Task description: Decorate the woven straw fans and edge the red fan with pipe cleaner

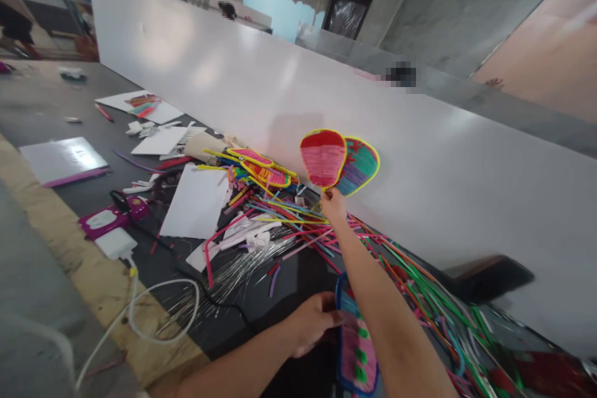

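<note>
My right hand (333,204) reaches up to the white partition. Its fingers pinch the narrow lower end of a rounded, petal-shaped piece (323,158), pink and red with a yellow edge. Partly behind that piece, a second yellow-edged one (362,165) in teal, purple and red shows; I cannot tell whether the same fingers grip it. Lower down, my left hand (314,323) closes thumb and fingers on the side of a long pink panel (357,348) with a blue edge and green dots. My right forearm covers part of this panel.
Loose coloured pipe cleaners (321,230) and bare wires (242,270) lie across the dark table. More yellow-edged pieces (265,171) lie beside white sheets (193,202). A purple power strip (114,214) with cables sits at left; a dark phone-like object (494,277) leans at right.
</note>
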Tool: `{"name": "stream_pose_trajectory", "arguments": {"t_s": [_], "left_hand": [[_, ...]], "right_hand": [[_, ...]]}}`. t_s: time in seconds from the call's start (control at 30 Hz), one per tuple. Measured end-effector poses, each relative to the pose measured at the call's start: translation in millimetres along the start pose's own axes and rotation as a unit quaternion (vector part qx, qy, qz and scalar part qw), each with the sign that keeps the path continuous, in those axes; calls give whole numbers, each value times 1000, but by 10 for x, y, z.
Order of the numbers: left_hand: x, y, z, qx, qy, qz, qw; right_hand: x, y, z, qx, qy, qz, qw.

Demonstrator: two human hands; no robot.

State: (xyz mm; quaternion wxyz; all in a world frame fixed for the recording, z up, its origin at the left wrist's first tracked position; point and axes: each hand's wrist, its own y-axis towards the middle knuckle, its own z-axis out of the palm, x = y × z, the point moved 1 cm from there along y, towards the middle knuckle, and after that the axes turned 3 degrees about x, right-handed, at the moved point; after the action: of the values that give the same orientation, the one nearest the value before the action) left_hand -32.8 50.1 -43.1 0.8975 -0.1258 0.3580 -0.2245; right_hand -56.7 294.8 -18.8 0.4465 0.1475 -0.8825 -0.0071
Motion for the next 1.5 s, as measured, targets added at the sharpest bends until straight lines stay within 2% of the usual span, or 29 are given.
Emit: {"name": "stream_pose_trajectory", "arguments": {"t_s": [0.13,0.33,0.47,0.6,0.7,1.0,1.23,1.5], "left_hand": [[6,5,-16,8,3,7,1000],[20,15,-23,0,-16,-1,1000],[35,23,-35,-16,-21,-2,1000],[35,14,-33,10,-19,15,1000],[29,2,-25,16,-15,15,1000],[17,11,-3,-21,-29,0,999],[13,-5,-14,4,-18,14,1000],[38,14,-19,14,-31,25,999]], "right_hand": [[-14,13,-26,-38,70,14,997],[129,131,-5,-81,163,25,983],[169,172,144,-61,206,50,975],[127,150,311,-25,243,83,966],[95,149,352,-16,264,91,960],[195,75,240,-31,276,53,959],[419,27,188,-24,258,1,966],[435,46,244,-15,224,-36,974]]}}
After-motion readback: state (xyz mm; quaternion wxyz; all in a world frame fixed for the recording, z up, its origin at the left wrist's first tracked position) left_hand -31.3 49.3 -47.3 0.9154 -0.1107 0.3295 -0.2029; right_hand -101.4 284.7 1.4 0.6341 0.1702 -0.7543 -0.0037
